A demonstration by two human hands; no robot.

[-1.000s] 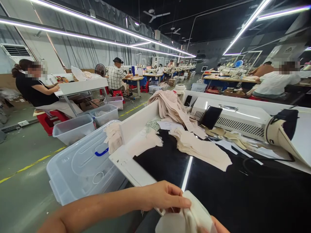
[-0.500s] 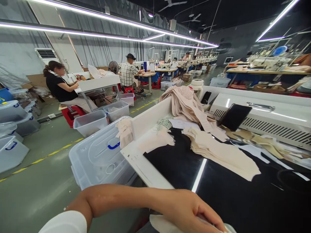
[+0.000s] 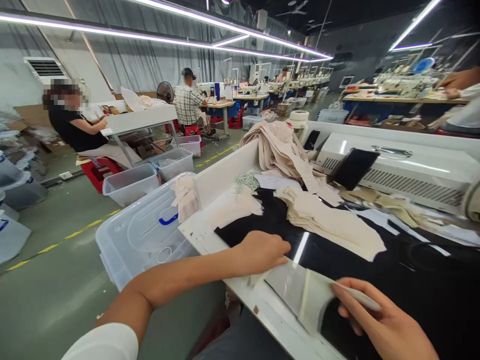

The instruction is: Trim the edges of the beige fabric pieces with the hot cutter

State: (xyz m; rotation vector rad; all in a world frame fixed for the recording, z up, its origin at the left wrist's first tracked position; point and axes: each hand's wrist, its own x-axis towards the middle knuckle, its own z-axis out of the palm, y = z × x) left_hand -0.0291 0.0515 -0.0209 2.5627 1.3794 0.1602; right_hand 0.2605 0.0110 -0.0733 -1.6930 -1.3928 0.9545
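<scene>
My left hand (image 3: 258, 254) is at the near-left edge of the black work surface (image 3: 397, 305), fingers curled closed on the far end of a translucent sheet (image 3: 288, 285). A pale strip crosses this sheet, which spans the table edge between my hands. My right hand (image 3: 382, 317) pinches a cream piece (image 3: 359, 296) at the sheet's other end. Whether that piece is part of the sheet or fabric on it, I cannot tell. Beyond my hands lies a stack of cream fabric pieces (image 3: 330, 217). Smaller cream pieces (image 3: 240, 210) lie in the left corner.
A white rim (image 3: 228, 167) borders the table. Pale fabric strips (image 3: 272, 140) drape over it; a dark phone-like slab (image 3: 355, 169) leans on a white vented machine (image 3: 397, 162). A lidded plastic bin (image 3: 131, 240) stands left. Co-workers sit beyond; someone's arm (image 3: 463, 82) enters right.
My left hand has moved up and left over the table edge, the translucent sheet stretching from it. My right hand has come into view. Another person's arm has appeared at far right.
</scene>
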